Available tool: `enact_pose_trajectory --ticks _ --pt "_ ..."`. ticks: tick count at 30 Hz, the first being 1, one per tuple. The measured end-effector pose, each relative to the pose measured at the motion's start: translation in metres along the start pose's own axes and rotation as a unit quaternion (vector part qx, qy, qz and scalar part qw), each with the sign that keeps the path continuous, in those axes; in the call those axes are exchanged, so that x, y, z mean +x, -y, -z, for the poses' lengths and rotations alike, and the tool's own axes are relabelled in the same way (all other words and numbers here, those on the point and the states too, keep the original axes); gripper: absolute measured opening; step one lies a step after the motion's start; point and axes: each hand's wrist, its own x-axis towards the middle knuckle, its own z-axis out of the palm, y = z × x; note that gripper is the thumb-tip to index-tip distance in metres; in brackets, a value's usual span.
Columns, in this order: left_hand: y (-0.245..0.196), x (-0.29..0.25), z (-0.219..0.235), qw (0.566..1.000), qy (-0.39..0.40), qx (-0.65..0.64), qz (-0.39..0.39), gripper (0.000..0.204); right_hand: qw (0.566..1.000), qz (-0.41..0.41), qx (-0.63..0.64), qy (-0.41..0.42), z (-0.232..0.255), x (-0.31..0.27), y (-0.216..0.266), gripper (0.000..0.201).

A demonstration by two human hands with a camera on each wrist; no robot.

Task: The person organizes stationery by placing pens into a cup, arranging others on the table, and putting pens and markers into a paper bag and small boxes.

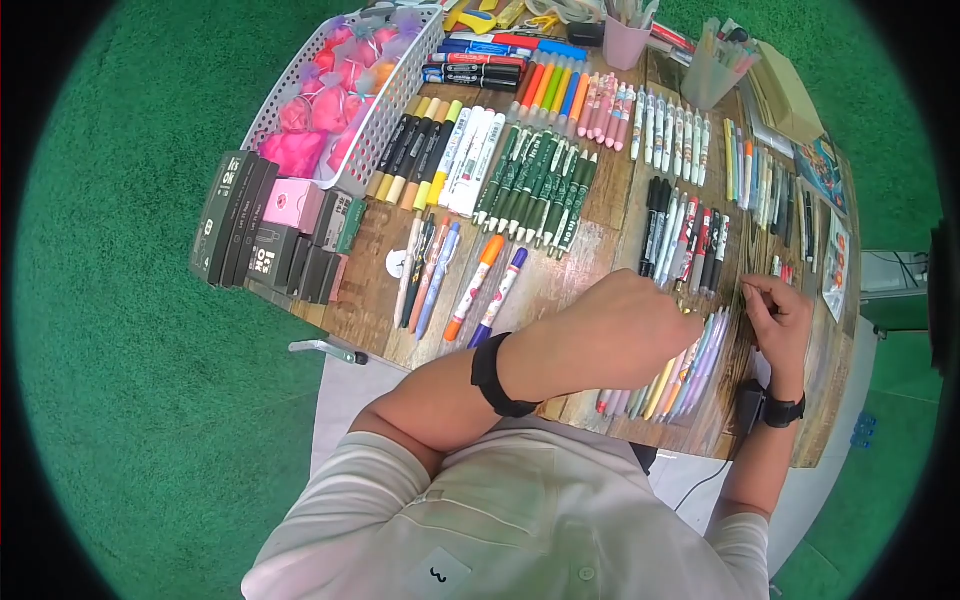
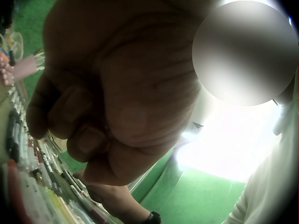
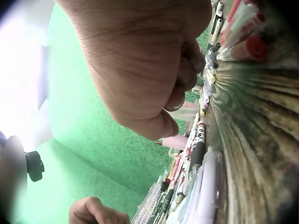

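Note:
My left hand [image 1: 625,330] hangs over the row of pastel pens [image 1: 690,375] near the table's front edge, its fingers loosely curled. In the left wrist view the left hand [image 2: 121,98] is in shadow, with no thing showing between thumb and fingers. To the right of that row is my right hand [image 1: 780,310], thumb and fingers bent. The right wrist view shows the right hand [image 3: 140,70] close above the wooden table [image 3: 252,121], a gap between thumb and forefinger. Beyond the left hand lie black, white and red pens [image 1: 690,240].
Green pens [image 1: 535,185], white markers [image 1: 470,155] and colored markers [image 1: 552,88] lie in groups. A white basket [image 1: 255,125] of pink pouches and black boxes [image 1: 225,215] stand at the left. Two cups, one a pink cup [image 1: 625,45], stand at the back.

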Motion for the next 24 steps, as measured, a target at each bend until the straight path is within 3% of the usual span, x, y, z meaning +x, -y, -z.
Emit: enact_pose_trajectory --ticks 24 --pt "-0.0008 0.0028 -0.0007 1.0 0.015 0.006 0.0 0.009 1.0 0.012 -0.001 -0.005 0.0047 -0.0001 -0.0001 0.011"
